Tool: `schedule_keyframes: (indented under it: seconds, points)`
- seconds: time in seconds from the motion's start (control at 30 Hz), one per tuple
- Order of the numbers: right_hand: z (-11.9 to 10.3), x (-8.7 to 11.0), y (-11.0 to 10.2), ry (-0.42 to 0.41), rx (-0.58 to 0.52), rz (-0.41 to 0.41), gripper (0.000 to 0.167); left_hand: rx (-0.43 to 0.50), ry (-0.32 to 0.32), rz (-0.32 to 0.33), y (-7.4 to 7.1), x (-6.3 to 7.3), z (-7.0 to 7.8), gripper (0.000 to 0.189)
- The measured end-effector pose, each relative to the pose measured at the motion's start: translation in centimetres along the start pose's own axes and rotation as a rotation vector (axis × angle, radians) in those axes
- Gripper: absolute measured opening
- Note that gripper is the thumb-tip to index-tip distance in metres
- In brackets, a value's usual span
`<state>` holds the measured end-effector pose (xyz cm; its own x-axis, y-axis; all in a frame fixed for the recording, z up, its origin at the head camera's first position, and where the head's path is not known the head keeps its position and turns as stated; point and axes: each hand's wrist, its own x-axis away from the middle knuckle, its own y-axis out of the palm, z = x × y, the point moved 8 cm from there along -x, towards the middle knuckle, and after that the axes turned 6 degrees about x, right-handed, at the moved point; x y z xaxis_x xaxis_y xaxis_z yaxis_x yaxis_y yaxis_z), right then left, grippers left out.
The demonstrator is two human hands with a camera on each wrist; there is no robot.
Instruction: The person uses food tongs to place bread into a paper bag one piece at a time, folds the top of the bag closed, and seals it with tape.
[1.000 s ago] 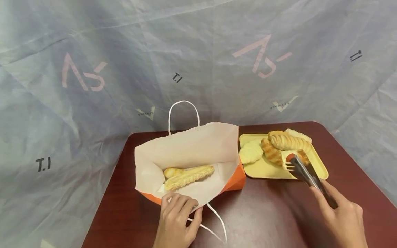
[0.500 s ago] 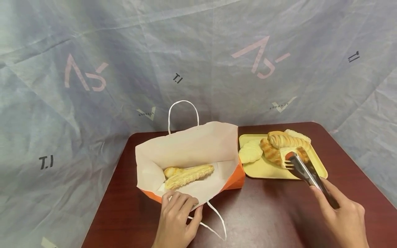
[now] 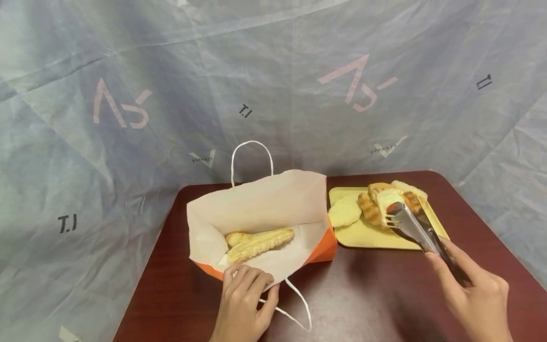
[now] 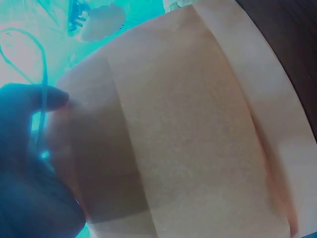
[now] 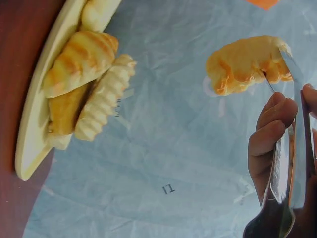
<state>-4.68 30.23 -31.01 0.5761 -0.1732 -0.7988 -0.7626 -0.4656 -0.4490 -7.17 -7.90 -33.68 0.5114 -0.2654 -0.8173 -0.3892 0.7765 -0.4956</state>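
My left hand [image 3: 243, 299] pinches the near rim of an orange paper bag [image 3: 265, 199] with a white inside. Two long pastries [image 3: 261, 244] lie at the bottom of the bag. With my right hand [image 3: 478, 294] I hold metal serving tongs [image 3: 420, 237], one side fork-shaped. Between their ends is a bread roll [image 5: 237, 64], golden and lumpy in the right wrist view, raised off the tray. Below it, a yellow tray [image 3: 363, 241] bears several breads, among them a striped roll [image 5: 81, 64]. In the left wrist view, the bag's paper [image 4: 183, 124] fills most of the picture.
A flat pale round bread [image 3: 345, 210] lies at the tray's left end, close to the bag's side. One white cord handle [image 3: 252, 141] stands up behind the bag; another [image 3: 301, 297] hangs in front. Grey printed cloth [image 3: 290, 85] surrounds the dark red table [image 3: 354, 294].
The tongs and the bread roll in them have risen a little from the tray and shifted slightly left. My left hand keeps its place on the bag's rim.
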Motion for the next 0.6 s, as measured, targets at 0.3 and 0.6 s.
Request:
schedule_keyframes:
  seconds: [0.3, 0.6]
  points:
    - [-2.4, -0.5, 0.1, -0.040, -0.115, 0.066, 0.035, -0.002, 0.007, 0.001, 0.1, 0.3, 0.0, 0.008]
    - [-5.1, -1.5, 0.0, -0.086, -0.240, 0.104, 0.033, 0.002, 0.018, 0.011, 0.1, 0.1, 0.0, 0.010]
